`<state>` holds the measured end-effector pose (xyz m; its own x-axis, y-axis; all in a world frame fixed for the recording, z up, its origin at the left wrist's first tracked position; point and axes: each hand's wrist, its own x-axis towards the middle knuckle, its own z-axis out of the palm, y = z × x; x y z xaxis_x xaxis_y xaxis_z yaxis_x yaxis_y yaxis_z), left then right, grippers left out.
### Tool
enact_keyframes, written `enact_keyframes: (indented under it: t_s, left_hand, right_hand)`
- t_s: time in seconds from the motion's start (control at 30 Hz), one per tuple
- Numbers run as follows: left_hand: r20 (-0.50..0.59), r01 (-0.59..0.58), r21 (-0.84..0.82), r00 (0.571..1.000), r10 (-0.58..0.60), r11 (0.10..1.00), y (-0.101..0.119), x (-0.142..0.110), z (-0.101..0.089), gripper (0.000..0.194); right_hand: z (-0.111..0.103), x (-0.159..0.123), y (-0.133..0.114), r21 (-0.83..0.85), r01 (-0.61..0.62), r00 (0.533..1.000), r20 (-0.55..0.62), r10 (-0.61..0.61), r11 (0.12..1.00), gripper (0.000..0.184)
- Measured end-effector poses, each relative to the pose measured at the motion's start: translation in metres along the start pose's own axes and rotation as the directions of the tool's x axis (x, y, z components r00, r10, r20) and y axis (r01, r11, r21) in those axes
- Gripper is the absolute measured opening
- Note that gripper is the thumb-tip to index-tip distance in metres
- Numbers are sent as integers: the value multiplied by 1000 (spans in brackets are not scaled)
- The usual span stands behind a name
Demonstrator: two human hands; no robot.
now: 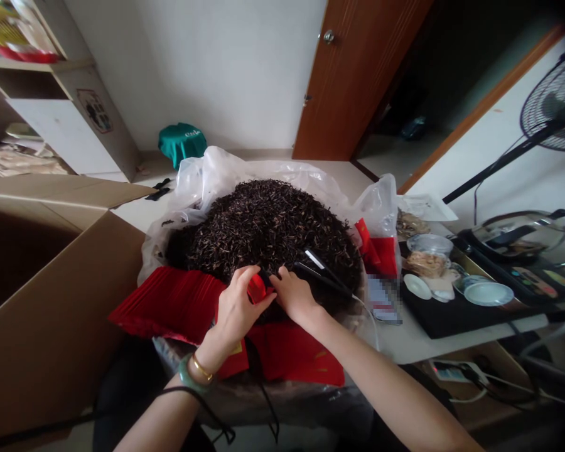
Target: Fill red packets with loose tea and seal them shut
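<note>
Gripping red packet (257, 289) in left hand (238, 306), right hand (294, 294) beside it, hold unclear

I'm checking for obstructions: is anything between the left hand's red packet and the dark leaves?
Nothing visible blocks the way from the packet, in the left hand, to the leaves beyond. The right hand is beside the packet; the black device lies farther right.

White-topped table (419, 347), right side: bears flat black mat (419, 321) and rectangular pixelated item (383, 300) near its left edge. Small white oval dish (417, 286) on mat. Translucent white plastic sheeting (216, 162), centre: bears heap of thin dark dried leaves (263, 232). Support beneath sheeting mostly hidden.
</note>
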<state>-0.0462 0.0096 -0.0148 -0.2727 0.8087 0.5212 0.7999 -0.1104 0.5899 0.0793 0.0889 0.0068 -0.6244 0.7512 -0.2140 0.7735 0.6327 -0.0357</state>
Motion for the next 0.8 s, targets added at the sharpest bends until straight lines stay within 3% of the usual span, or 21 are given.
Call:
enact_keyframes:
  t_s: [0.1, 0.2, 0.27, 0.33, 0.43, 0.5, 0.57, 0.63, 0.8]
  left_hand:
    - [35, -74, 78, 997, 71, 994, 0, 2, -2, 51]
    - [51, -45, 97, 998, 40, 994, 1, 5, -5, 49]
    - [77, -23, 111, 997, 15, 994, 2, 8, -7, 49]
    - [105, -18, 147, 995, 2, 989, 5, 11, -8, 51]
    - [123, -29, 191, 992, 5, 981, 9, 15, -7, 54]
    - [133, -27, 193, 991, 1, 981, 11, 17, -6, 54]
    - [153, -21, 178, 988, -6, 984, 12, 18, -6, 54]
    - [174, -18, 157, 985, -10, 987, 13, 18, -7, 51]
    - [201, -31, 105, 979, 9, 994, 12, 21, -14, 46]
  right_hand:
    - [-2, 2, 11, 80, 5, 1000, -29, -3, 997, 26]
    - [-11, 3, 29, 368, 57, 987, -159, 3, 928, 19]
    - [-21, 2, 39, 637, 110, 973, -226, 49, 763, 16]
    - [-34, 0, 45, 838, 125, 976, -199, 85, 531, 18]
    - [-55, -5, 39, 972, 114, 991, -127, 51, 205, 28]
    - [-67, -7, 29, 988, 113, 994, -113, -4, 103, 27]
    - [-74, -7, 19, 991, 94, 995, -93, -21, 99, 22]
    - [-77, -5, 13, 986, 67, 998, -67, -5, 155, 17]
    - [-78, -4, 15, 897, 127, 991, -133, -16, 424, 18]
